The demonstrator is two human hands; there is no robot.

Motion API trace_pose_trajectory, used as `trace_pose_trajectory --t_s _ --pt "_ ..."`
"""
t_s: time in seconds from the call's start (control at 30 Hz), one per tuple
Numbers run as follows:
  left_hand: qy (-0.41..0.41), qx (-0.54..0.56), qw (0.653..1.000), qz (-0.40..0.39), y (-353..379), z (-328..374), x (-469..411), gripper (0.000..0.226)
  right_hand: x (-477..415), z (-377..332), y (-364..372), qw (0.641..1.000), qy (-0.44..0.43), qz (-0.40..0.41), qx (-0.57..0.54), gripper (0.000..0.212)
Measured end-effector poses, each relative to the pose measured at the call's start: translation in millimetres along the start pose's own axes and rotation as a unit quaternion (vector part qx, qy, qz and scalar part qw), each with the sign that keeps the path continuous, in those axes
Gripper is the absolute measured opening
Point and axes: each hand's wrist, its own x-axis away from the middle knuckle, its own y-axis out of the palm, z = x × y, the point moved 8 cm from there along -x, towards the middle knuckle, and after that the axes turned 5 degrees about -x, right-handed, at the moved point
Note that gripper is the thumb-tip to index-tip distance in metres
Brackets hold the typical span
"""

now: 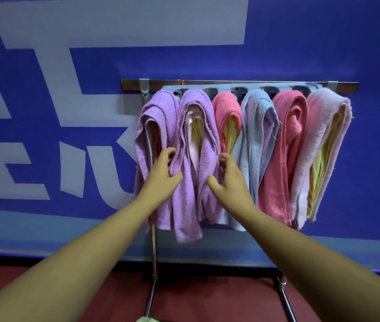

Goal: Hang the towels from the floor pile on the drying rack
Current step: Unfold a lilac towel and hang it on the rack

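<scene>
A drying rack [235, 88] stands against the blue wall with several towels draped over its arms. From the left hang two purple towels, a coral one [227, 108], a light blue one [256, 135], another coral one [284, 145] and a pale pink one [323, 126], some with yellow towels underneath. My left hand [161, 175] holds the left edge of the second purple towel [198, 159], fingers curled behind the fabric and thumb in front. My right hand [228, 177] holds its right edge the same way.
The rack's metal legs [284, 296] run down to the dark red floor. A scrap of pale green cloth [146, 319] shows at the bottom edge. The wall [45, 112] behind carries large pale lettering, with floor to the left of the rack.
</scene>
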Motion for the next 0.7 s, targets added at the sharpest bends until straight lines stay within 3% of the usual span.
trace_pose_trajectory --t_s 0.27,0.7 --pt "-0.117 -0.061 0.989 -0.063 3.2 -64.6 78.0 0.028 88.7 39.7 21.6 0.987 0.128 -0.047 0.080 0.049" --pt "-0.267 -0.139 0.930 -0.211 89.0 -227.9 225.1 0.017 226.9 165.0 123.7 0.933 0.282 -0.191 0.116 0.043"
